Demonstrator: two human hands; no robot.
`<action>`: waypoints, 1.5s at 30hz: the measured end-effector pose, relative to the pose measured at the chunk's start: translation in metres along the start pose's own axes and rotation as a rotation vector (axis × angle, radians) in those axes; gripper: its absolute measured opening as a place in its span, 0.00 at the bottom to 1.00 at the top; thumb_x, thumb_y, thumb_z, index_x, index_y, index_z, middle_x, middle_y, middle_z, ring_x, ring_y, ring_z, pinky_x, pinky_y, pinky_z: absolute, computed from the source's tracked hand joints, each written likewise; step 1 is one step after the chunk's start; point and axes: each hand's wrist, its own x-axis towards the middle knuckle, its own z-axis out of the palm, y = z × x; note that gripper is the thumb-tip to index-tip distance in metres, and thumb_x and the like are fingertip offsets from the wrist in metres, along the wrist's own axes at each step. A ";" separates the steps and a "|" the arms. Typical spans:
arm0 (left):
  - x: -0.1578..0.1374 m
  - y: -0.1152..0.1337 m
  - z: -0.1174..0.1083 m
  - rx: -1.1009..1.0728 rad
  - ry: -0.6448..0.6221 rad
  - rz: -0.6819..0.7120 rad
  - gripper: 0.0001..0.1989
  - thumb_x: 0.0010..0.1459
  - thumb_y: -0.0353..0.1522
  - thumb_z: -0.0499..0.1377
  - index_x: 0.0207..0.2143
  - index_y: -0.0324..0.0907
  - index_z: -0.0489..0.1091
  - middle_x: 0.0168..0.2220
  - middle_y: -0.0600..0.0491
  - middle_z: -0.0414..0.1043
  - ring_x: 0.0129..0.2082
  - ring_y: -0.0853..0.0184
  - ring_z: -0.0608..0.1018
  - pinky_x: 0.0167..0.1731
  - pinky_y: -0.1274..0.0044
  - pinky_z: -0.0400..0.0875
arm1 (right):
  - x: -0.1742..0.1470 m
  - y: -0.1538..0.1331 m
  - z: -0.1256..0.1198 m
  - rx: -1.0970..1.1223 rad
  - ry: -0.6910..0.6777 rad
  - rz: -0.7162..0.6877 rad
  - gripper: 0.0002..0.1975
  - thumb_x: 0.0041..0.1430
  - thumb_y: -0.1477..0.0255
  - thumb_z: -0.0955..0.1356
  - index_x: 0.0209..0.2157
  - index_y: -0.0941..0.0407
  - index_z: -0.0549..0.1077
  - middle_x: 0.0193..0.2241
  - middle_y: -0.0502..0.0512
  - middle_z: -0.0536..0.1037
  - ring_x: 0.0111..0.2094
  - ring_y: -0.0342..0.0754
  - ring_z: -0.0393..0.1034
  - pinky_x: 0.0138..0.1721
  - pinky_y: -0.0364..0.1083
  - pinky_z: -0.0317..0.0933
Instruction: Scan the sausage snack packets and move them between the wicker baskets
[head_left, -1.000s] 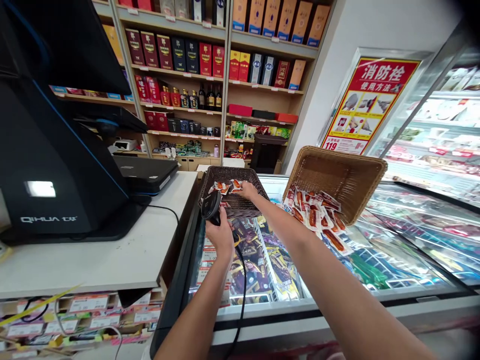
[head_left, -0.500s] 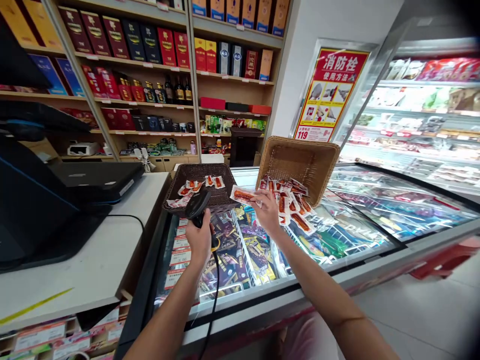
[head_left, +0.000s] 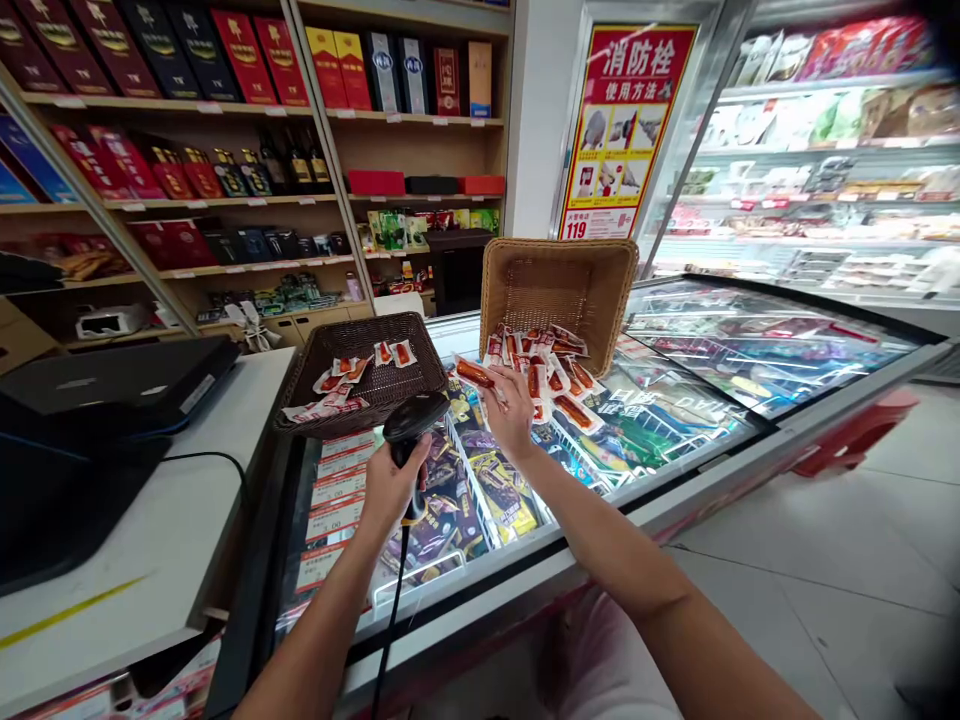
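Note:
My left hand (head_left: 391, 482) is wrapped round the handle of a black barcode scanner (head_left: 415, 416), whose cable hangs down toward me. In my right hand (head_left: 511, 410) is a packaged sausage (head_left: 474, 373), pinched at its right end and held just right of the scanner head. A tan wicker basket (head_left: 559, 262) lies tipped on its side behind my right hand, with a heap of packaged sausages (head_left: 574, 410) spilling from its mouth onto the freezer glass. Left of it, a dark brown basket (head_left: 405, 390) holds several more packs (head_left: 345, 368).
Under my hands is a glass-topped freezer (head_left: 480, 600) with ice-cream packs inside. A white counter (head_left: 187, 510) with black checkout equipment (head_left: 120, 390) stands at the left. Behind are shelves of boxes (head_left: 240, 235), a red poster (head_left: 628, 125) and a lit chiller (head_left: 832, 190).
My view has turned a little right and down. The scanner head has swung to point rightward, toward the sausage pack, which my right hand still holds.

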 end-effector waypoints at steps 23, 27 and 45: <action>0.001 -0.009 -0.002 0.133 -0.010 0.048 0.25 0.55 0.56 0.63 0.28 0.43 0.67 0.17 0.56 0.69 0.15 0.68 0.70 0.17 0.77 0.64 | -0.006 0.016 0.006 -0.056 -0.009 0.084 0.14 0.68 0.70 0.66 0.51 0.54 0.79 0.48 0.61 0.77 0.53 0.52 0.72 0.60 0.55 0.67; 0.002 -0.009 -0.001 0.121 0.025 0.019 0.25 0.53 0.56 0.64 0.28 0.44 0.67 0.16 0.56 0.69 0.14 0.68 0.70 0.17 0.77 0.64 | -0.001 0.042 0.004 -0.179 -0.001 0.347 0.17 0.63 0.72 0.66 0.51 0.59 0.78 0.49 0.64 0.76 0.54 0.55 0.71 0.61 0.56 0.64; 0.007 -0.012 -0.010 -0.245 0.601 -0.018 0.25 0.55 0.56 0.62 0.32 0.43 0.68 0.19 0.57 0.68 0.18 0.68 0.72 0.21 0.76 0.67 | 0.061 -0.010 0.147 -0.385 -0.676 0.259 0.13 0.63 0.68 0.67 0.46 0.57 0.80 0.54 0.64 0.75 0.53 0.55 0.71 0.56 0.50 0.63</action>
